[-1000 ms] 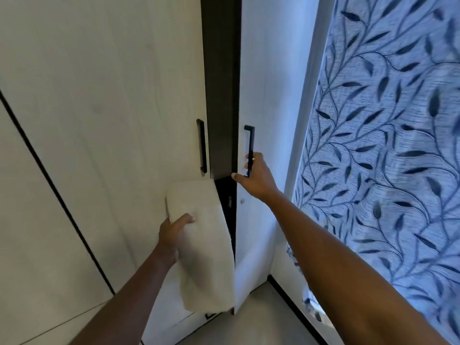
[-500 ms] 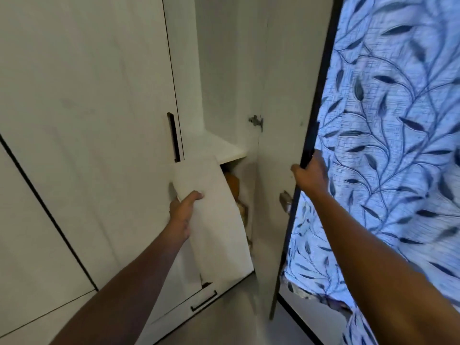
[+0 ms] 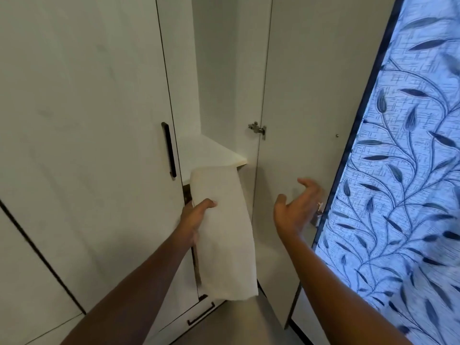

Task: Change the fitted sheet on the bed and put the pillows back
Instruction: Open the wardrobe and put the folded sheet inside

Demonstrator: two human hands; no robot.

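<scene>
Wardrobe interior (image 3: 219, 70) shows pale and plain at 12 o'clock, between closed door (image 3: 87, 120) at 9 o'clock and open door (image 3: 298, 83) swung out toward 2 o'clock; leaf-print curtain (image 3: 410, 170), blue-white with a woven look, fills 3 o'clock past the open door's dark edge; flat shelf (image 3: 211, 153) with a cream front edge sits mid-frame, its corner just above the folded sheet (image 3: 224, 232); sheet is off-white, soft, matte, folded into a long rectangle with rounded corners, hanging tilted from centre down toward 6 o'clock and covering the opening below the shelf; left hand (image 3: 196, 217) grips the sheet's left edge, thumb curled over the front, fingers hidden behind; right hand (image 3: 296, 207) at 3 o'clock of the sheet, apart from it, fingers spread and loosely bent, holding nothing, in front of the open door's inner face; metal hinge (image 3: 257, 129) on that door above the shelf corner; black bar handle (image 3: 169, 149) upright on the closed door's right edge; dark drawer handle (image 3: 201, 313) at 6 o'clock beside the sheet's lower end; doors smooth, faint grain, thin dark seams; narrow free strip between sheet and open door; grey floor (image 3: 249, 327) open at 6 o'clock.
</scene>
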